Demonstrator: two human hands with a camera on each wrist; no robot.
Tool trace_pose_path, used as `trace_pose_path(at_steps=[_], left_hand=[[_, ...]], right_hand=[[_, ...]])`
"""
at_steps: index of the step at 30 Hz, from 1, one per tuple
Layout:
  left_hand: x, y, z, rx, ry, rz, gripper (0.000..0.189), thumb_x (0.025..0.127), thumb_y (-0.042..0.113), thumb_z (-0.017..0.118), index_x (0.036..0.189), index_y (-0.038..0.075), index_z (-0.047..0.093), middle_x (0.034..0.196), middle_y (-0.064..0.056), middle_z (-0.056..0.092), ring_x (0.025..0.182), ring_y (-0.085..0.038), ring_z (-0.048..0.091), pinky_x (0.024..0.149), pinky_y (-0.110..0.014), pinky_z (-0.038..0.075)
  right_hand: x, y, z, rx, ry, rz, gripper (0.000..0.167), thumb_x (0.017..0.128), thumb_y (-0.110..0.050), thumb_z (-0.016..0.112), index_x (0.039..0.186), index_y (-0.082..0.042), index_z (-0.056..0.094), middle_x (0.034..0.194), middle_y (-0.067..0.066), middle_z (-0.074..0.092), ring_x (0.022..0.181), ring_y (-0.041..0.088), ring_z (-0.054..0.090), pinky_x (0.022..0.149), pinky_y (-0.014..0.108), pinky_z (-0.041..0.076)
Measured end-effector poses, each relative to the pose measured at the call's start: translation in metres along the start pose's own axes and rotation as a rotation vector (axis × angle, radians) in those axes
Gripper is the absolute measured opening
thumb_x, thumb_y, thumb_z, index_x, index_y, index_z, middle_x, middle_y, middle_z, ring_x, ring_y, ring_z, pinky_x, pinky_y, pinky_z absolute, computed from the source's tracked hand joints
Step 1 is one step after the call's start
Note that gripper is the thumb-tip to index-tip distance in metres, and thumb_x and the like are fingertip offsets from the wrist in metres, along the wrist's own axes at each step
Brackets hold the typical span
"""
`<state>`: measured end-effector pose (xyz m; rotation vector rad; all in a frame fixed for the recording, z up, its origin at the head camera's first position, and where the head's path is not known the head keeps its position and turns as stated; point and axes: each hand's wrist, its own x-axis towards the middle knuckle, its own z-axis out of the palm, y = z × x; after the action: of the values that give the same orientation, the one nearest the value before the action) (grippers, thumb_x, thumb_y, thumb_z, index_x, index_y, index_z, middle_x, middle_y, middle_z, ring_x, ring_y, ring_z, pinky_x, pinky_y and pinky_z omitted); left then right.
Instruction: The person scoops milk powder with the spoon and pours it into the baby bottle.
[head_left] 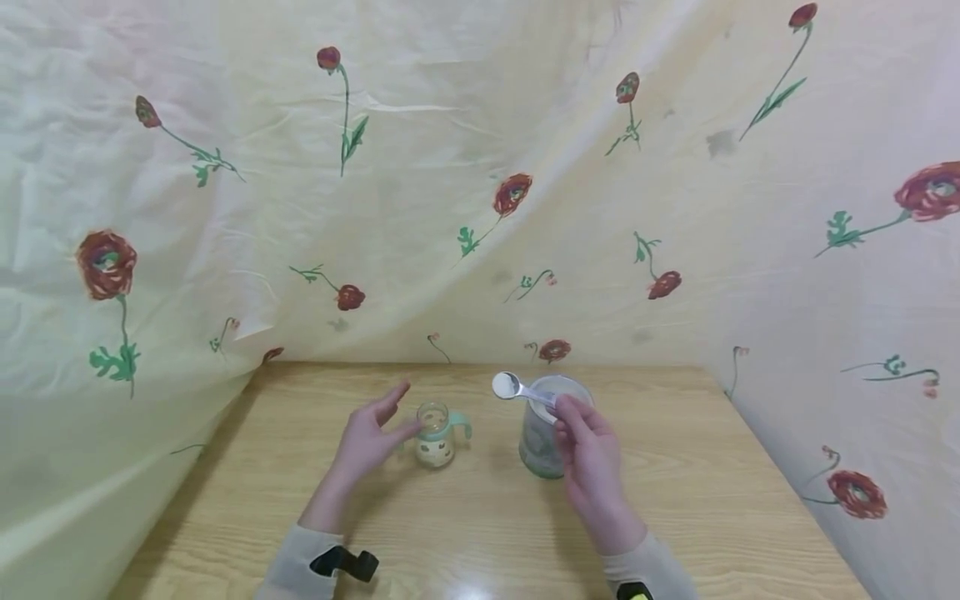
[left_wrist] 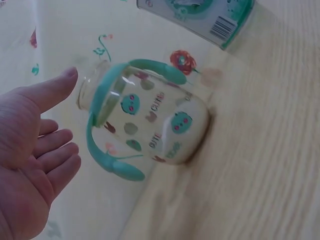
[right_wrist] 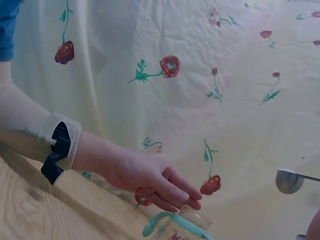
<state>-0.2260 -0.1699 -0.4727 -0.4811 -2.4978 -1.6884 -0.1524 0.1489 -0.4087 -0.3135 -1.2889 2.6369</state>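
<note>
My right hand (head_left: 594, 475) pinches the handle of a measuring scoop (head_left: 507, 385) with white powder heaped in its bowl. The scoop is raised over the left rim of a can (head_left: 542, 454), which stands upright on the table and partly behind that hand. To the left is a clear baby bottle (left_wrist: 150, 112) with a mint-green collar, two side handles and printed animal faces. It stands upright with its neck uncovered and whitish content inside. My left hand (head_left: 369, 435) is beside the bottle neck, thumb and fingers spread, holding nothing.
The things stand on a light wooden table (head_left: 480, 533). A pale cloth (head_left: 420, 217) printed with red flowers hangs behind it and along both sides. Each wrist wears a black strap (head_left: 330, 560).
</note>
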Motion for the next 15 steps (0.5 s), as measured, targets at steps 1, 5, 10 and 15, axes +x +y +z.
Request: trace_pose_path(at_steps=[1,5,10,15], left_hand=[[0.000,-0.002,0.000,-0.001,-0.010,-0.006,0.075,0.095,0.024,0.085,0.159,0.007,0.051,0.164,-0.013,0.046,0.147,-0.039,0.048,0.121,-0.047,0.040],[0.000,-0.007,0.002,-0.018,-0.049,-0.024,0.075,0.095,0.027,0.085,0.158,0.006,0.051,0.164,-0.012,0.046,0.148,-0.038,0.047,0.122,-0.048,0.039],[0.000,-0.010,0.006,-0.037,-0.078,-0.031,0.074,0.094,0.021,0.086,0.156,0.003,0.052,0.162,-0.011,0.049,0.149,-0.035,0.047,0.122,-0.046,0.039],[-0.002,-0.012,0.010,-0.018,-0.093,-0.054,0.073,0.093,0.028,0.086,0.155,0.005,0.055,0.159,-0.008,0.053,0.148,-0.033,0.048,0.123,-0.050,0.037]], right_hand=[[0.000,0.002,0.001,-0.008,-0.005,0.002,0.020,0.105,-0.008,0.070,0.086,-0.015,0.073,0.084,-0.004,0.076,0.070,0.002,0.062,0.064,0.010,0.054],[-0.004,0.011,0.007,-0.061,-0.023,0.011,0.014,0.103,-0.009,0.072,0.091,-0.014,0.076,0.085,-0.005,0.074,0.073,0.002,0.061,0.066,0.011,0.053],[-0.006,0.025,0.018,-0.158,-0.044,0.032,0.007,0.105,-0.009,0.070,0.100,-0.013,0.073,0.085,-0.006,0.073,0.074,0.001,0.060,0.062,0.009,0.050],[-0.002,0.041,0.030,-0.179,-0.041,0.061,0.004,0.104,-0.010,0.072,0.107,-0.010,0.071,0.088,-0.004,0.074,0.077,0.002,0.063,0.070,0.011,0.055]])
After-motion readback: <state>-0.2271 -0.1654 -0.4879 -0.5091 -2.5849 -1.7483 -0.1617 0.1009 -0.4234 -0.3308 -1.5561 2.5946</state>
